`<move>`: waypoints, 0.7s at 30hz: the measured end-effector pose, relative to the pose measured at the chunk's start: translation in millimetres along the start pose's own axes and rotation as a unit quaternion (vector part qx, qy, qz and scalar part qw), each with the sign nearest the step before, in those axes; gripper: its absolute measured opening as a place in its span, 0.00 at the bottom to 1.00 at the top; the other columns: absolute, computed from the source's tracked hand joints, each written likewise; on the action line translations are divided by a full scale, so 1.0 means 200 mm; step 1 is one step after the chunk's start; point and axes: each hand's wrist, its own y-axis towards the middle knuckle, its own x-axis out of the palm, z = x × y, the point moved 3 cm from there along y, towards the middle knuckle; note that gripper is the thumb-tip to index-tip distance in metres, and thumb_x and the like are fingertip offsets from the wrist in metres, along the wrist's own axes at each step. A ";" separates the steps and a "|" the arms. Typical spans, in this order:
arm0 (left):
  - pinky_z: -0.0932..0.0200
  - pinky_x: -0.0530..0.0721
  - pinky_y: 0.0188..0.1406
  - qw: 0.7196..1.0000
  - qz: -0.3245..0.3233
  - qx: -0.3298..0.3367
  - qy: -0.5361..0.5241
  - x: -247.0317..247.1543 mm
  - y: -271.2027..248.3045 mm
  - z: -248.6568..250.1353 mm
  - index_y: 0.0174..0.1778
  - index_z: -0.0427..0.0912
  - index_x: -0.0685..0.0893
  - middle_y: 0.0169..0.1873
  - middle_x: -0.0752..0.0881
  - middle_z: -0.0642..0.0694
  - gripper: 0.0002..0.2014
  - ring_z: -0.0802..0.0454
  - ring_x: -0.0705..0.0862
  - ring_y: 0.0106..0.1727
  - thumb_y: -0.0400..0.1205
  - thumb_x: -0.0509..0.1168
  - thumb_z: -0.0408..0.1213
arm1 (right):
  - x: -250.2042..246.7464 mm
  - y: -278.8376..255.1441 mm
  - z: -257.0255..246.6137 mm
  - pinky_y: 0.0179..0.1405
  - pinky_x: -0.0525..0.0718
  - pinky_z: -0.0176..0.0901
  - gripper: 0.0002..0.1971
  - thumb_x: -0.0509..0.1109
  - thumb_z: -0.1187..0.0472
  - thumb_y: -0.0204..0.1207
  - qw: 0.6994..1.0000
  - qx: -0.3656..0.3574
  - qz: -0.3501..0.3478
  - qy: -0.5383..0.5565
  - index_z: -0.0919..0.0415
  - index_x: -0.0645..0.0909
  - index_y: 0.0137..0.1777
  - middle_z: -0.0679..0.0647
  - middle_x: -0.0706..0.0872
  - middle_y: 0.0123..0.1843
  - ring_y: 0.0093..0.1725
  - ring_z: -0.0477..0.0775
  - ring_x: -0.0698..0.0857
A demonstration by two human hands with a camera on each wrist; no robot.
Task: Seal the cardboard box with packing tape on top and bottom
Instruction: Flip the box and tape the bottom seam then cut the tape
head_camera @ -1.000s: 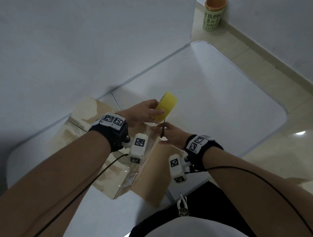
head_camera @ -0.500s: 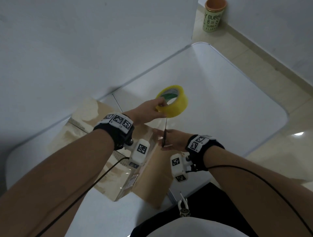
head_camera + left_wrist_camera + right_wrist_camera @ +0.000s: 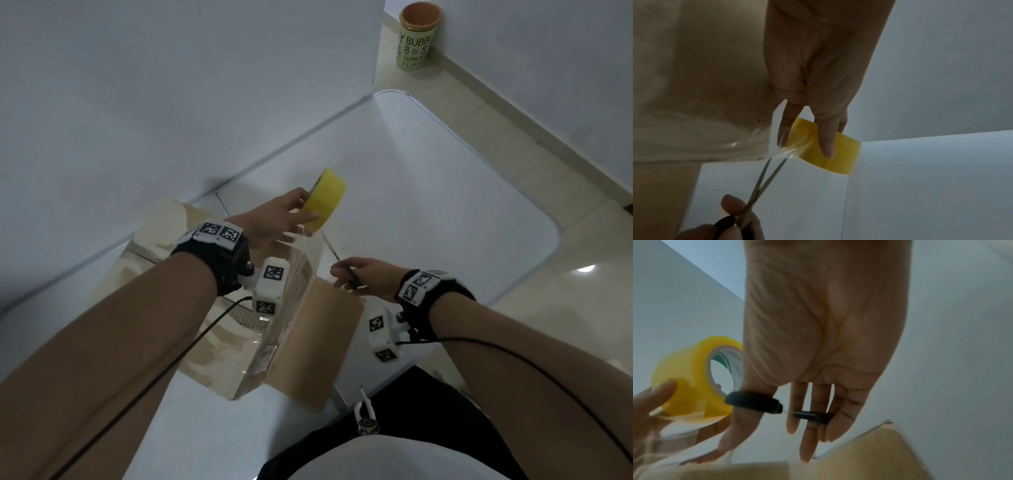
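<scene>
A brown cardboard box (image 3: pixel 315 349) lies on the white table, a clear tape strip along its top. My left hand (image 3: pixel 277 219) holds a yellow tape roll (image 3: pixel 325 202) above the box's far end, thumb and fingers around its rim (image 3: pixel 828 146). A clear strip of tape (image 3: pixel 783 152) stretches from the roll down to the box (image 3: pixel 694 97). My right hand (image 3: pixel 363 277) grips black-handled scissors (image 3: pixel 342 263), fingers through the loops (image 3: pixel 756 400). The blades (image 3: pixel 766 175) stand slightly apart at the strip's edge. The roll (image 3: pixel 692 379) shows its green-printed core in the right wrist view.
The white table (image 3: pixel 445 205) has rounded corners and ends close on the right and near side. A white wall (image 3: pixel 171 85) rises behind it. A green cup with an orange rim (image 3: pixel 416 37) stands on the tiled floor far right.
The left hand has turned the roll edge-on and lifted it slightly. The right hand has shifted right and tilted the scissors so the blades point up-left at the stretched strip.
</scene>
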 end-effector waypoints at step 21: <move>0.48 0.73 0.53 0.999 0.009 -0.020 -0.040 0.02 0.06 -0.02 0.59 0.48 0.80 0.55 0.87 0.46 0.12 0.47 0.89 0.54 0.81 0.69 0.42 | -0.08 -0.04 -0.14 0.55 0.76 0.41 0.14 0.74 0.50 0.74 0.980 -0.053 -0.074 -0.178 0.50 0.84 0.58 0.54 0.85 0.52 0.52 0.47 0.81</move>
